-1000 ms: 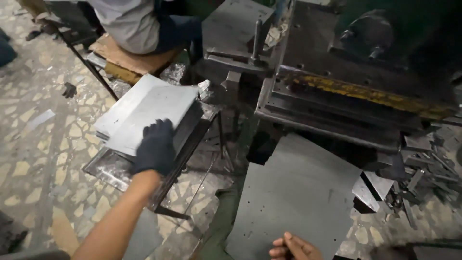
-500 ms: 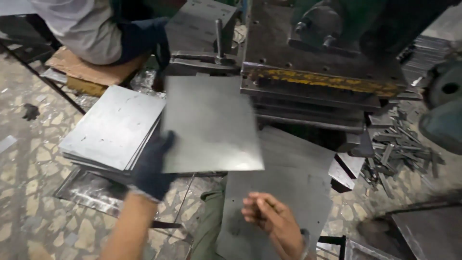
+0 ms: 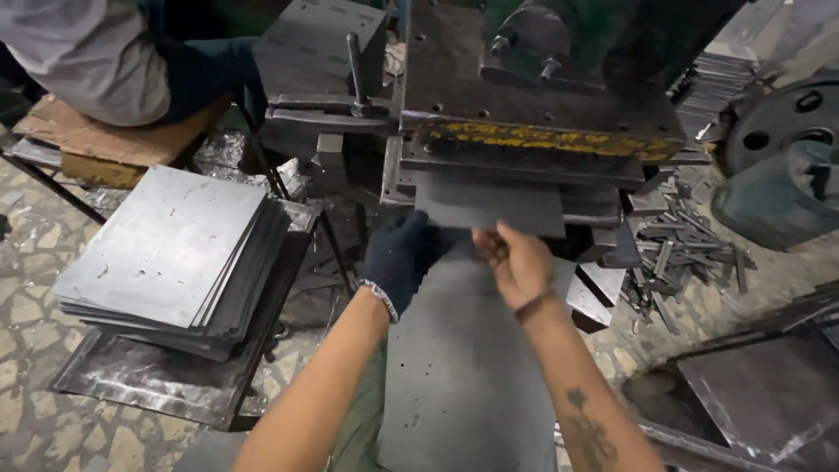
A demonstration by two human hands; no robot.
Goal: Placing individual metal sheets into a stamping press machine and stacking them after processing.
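Fingers (image 3: 502,240) of the bare right hand (image 3: 517,262) pinch the near edge of a flat grey metal sheet (image 3: 489,208) lying under the yellow-edged press head (image 3: 533,140); the dark-gloved left hand (image 3: 398,258) curls around its left corner. A stack of grey metal sheets (image 3: 166,253) sits on a low metal stand (image 3: 157,385) to the left, narrow cut metal strips (image 3: 682,253) lie heaped to the right, and another grey sheet (image 3: 468,376) lies below the hands.

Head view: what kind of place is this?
Probably a metalworking shop: a heavy dark steel press machine, a stack of flat grey metal sheets beside it, and cut metal strips on the floor.
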